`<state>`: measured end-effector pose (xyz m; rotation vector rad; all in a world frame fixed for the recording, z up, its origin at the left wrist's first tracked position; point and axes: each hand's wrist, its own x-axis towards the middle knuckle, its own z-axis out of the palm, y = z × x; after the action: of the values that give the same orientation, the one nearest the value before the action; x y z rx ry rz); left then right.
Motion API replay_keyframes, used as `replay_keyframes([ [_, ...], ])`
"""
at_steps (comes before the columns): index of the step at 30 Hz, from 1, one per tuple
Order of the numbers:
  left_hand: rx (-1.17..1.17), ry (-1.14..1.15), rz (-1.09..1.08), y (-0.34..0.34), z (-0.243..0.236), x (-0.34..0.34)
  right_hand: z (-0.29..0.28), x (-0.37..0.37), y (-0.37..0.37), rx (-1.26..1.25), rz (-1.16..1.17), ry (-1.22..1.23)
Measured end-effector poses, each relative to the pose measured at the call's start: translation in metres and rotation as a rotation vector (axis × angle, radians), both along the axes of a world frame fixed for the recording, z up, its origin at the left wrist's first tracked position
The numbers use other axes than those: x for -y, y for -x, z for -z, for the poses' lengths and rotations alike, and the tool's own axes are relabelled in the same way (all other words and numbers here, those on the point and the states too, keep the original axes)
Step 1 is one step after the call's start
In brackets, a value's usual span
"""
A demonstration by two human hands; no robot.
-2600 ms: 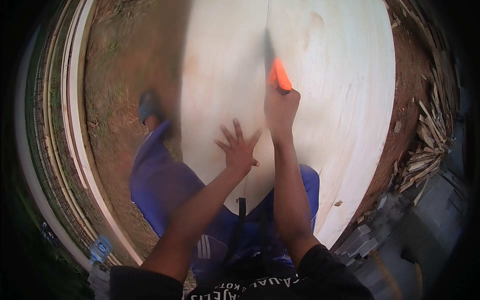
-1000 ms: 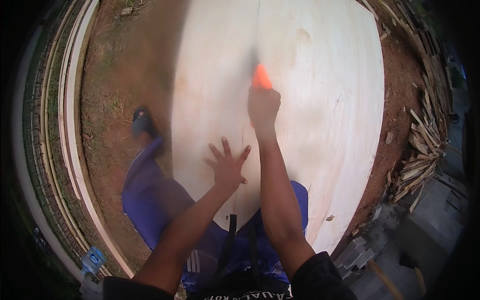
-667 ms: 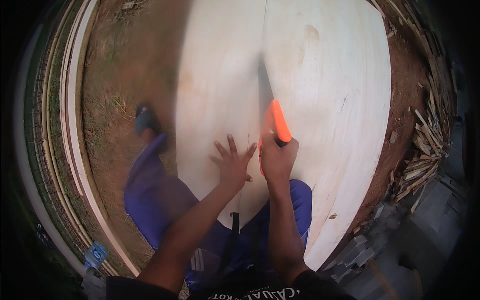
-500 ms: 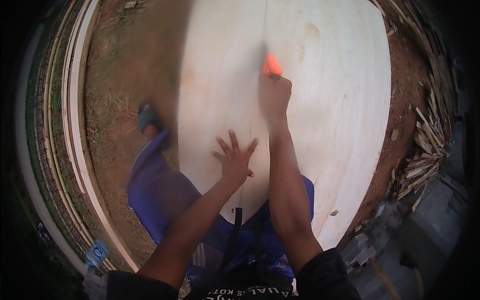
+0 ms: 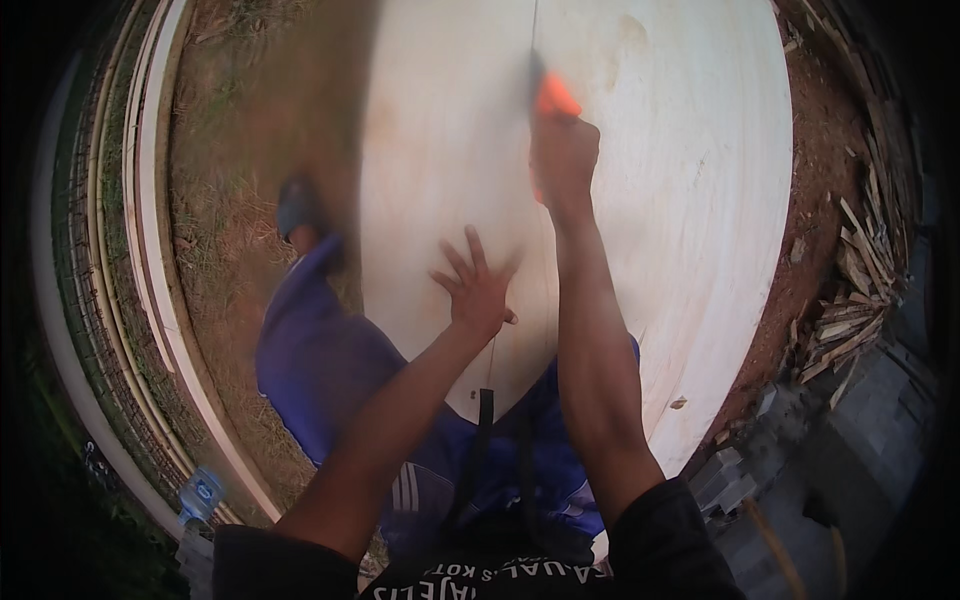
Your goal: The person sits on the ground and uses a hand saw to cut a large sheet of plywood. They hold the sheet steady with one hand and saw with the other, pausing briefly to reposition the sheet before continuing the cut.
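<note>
A large sheet of pale plywood [image 5: 690,200] stretches out in front of me. My right hand [image 5: 567,160] is closed around the orange handle of what looks like a hand saw [image 5: 556,97], held over the middle of the sheet. Its dark blade is blurred and seen nearly edge-on, so its teeth do not show. From the tool a thin dark line runs straight toward the far edge. My left hand [image 5: 478,295] lies on the plywood, nearer to me and left of the right forearm, with fingers spread and nothing held.
My legs in blue trousers [image 5: 320,360] are at the near side of the sheet. Long timber boards [image 5: 150,200] lie at left beside a clear plastic bottle [image 5: 201,494]. Scrap wood [image 5: 850,330] is heaped at right, above grey blocks [image 5: 722,478].
The whole view has shifted a little, so the sheet and both hands sit higher in it. My right hand has moved slightly farther forward with the saw. The left hand stays spread on the plywood.
</note>
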<state>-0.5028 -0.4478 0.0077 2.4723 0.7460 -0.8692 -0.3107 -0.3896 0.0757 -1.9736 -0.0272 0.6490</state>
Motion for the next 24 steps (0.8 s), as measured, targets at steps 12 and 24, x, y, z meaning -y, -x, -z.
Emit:
replay_keyframes([
  [12,0.004,-0.045,0.006,-0.010,-0.004,0.009,0.021,-0.009,-0.007,0.310,-0.042,0.028],
  [24,0.045,-0.041,-0.092,0.012,0.023,0.006,-0.025,0.041,0.071,0.006,0.043,0.010],
])
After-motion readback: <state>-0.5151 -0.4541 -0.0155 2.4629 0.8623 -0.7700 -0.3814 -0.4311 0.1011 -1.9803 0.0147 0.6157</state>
